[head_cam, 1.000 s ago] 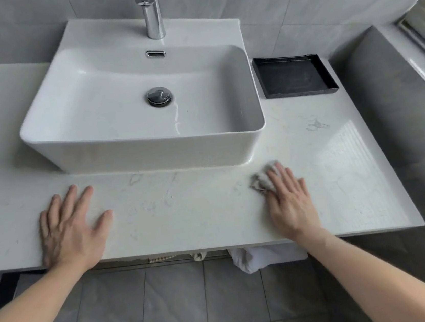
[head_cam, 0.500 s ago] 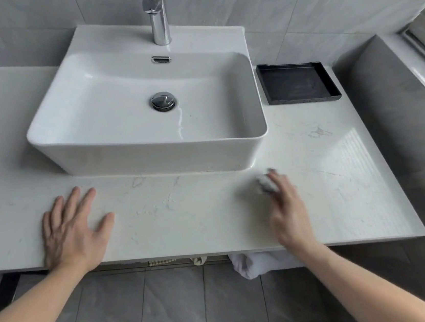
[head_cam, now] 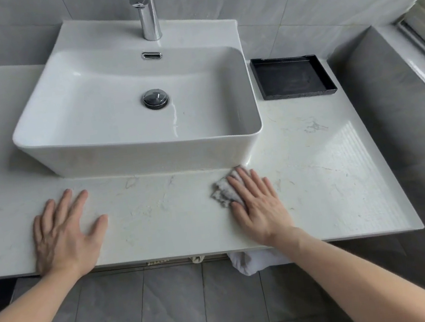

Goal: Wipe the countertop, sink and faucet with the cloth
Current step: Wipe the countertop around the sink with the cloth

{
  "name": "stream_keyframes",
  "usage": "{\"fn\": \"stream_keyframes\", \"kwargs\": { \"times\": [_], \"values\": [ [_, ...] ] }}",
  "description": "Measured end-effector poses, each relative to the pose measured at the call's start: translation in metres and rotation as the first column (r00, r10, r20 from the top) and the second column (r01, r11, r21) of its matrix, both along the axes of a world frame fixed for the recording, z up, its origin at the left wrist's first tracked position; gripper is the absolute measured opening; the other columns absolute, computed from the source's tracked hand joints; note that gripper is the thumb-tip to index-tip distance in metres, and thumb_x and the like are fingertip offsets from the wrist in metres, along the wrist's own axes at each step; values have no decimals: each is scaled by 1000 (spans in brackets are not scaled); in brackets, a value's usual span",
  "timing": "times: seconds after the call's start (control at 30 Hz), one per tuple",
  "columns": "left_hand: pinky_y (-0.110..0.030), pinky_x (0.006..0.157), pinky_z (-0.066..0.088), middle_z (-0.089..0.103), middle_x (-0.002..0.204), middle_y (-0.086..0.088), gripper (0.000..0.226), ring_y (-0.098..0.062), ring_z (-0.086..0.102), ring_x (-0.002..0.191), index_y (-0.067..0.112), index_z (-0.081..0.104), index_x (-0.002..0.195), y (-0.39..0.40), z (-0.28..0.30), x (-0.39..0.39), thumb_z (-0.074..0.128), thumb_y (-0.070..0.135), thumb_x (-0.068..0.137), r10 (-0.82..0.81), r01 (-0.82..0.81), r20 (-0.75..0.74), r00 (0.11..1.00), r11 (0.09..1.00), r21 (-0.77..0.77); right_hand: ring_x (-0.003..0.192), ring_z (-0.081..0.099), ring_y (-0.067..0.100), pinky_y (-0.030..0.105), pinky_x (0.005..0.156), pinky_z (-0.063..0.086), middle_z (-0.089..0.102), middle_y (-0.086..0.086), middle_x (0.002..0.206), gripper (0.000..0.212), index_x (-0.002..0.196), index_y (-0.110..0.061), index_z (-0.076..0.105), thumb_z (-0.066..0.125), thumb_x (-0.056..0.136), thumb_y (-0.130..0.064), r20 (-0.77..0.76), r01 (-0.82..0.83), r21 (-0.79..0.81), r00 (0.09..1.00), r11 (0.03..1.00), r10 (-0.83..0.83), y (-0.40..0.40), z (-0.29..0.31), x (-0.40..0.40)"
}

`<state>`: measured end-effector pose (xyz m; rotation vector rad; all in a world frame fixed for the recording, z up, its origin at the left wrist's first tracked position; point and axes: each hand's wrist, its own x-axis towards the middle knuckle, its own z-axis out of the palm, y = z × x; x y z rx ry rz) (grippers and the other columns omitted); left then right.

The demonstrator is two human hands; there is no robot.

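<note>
A white marble countertop (head_cam: 164, 215) carries a white rectangular vessel sink (head_cam: 135, 154) with a chrome drain plug. A chrome faucet (head_cam: 148, 16) stands at the back of the sink. My right hand (head_cam: 258, 203) lies flat with straight fingers on a small crumpled white cloth (head_cam: 223, 191), pressing it onto the countertop just in front of the sink's front right corner. Most of the cloth is hidden under the palm. My left hand (head_cam: 64, 235) rests flat on the countertop at the front left, fingers spread, holding nothing.
A black square tray (head_cam: 293, 77) sits on the counter to the right of the sink. A grey wall and a window ledge (head_cam: 412, 56) rise at the right. A white towel (head_cam: 256, 261) hangs below the counter's front edge above the grey tiled floor.
My right hand has slid the cloth a little to the left and toward the sink's front corner. The left hand has stayed put.
</note>
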<state>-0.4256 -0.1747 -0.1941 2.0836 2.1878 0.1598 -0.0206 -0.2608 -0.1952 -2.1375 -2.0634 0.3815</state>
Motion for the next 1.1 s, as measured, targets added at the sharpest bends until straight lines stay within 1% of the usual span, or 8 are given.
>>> {"fn": "stream_keyframes", "kwargs": {
  "times": [0.23,0.43,0.53,0.67,0.73,0.8,0.9,1.1],
  "values": [
    [-40,122,2,18,166,11,74,-19,8,152,40,29,152,1,-1,0,32,69,84,-4,4,0,1000,1000,9,159,2,19,52,127,5,6,-6,172,58,162,-37,14,23,105,-47,12,412,-27,911,911,-412,-30,8,145],
    [-39,122,2,19,166,10,74,-20,9,152,40,30,152,1,0,0,32,68,84,-3,3,6,1000,1000,14,152,29,25,51,120,31,32,2,165,48,153,-18,38,32,106,-18,-87,697,37,717,716,-692,-55,22,195],
    [-38,122,1,18,166,10,74,-20,9,152,40,30,152,1,0,0,32,69,84,-3,3,6,1000,1000,10,144,45,26,47,116,40,48,1,157,45,148,-25,46,39,106,-11,-218,549,136,828,824,-516,-44,29,150],
    [-39,122,2,18,166,10,74,-20,8,152,40,30,152,1,0,1,32,69,84,-2,2,-1,1000,1000,9,148,38,8,30,121,32,45,-10,157,59,148,-30,49,50,97,1,-374,200,158,918,967,-129,-23,32,47],
    [-40,123,3,17,166,11,74,-19,9,152,40,30,152,1,1,1,32,69,84,-3,3,3,1000,1000,7,154,26,11,33,127,20,39,-7,162,51,152,-24,46,51,102,-15,-371,-9,118,927,993,53,-13,29,-8],
    [-40,123,3,17,166,11,74,-19,9,152,40,30,152,2,0,0,32,69,84,-1,1,2,1000,1000,7,158,10,23,42,129,6,30,-4,166,51,153,-25,43,47,104,-35,-257,-173,70,948,983,185,-8,22,-57],
    [-40,123,3,17,166,12,73,-18,9,152,40,30,152,2,-1,0,33,69,84,0,0,-4,1000,1000,10,158,-11,31,51,127,-7,11,-4,172,60,158,-29,28,40,102,-48,-113,-218,10,969,976,218,-6,12,-100],
    [-40,123,2,16,166,12,73,-17,7,152,40,29,152,1,-2,0,34,69,85,2,-2,4,1000,1000,8,156,-21,21,45,128,-8,-10,-9,171,66,163,-38,3,27,105,-57,-50,-39,-8,998,999,39,-27,6,-62]
  ]
}}
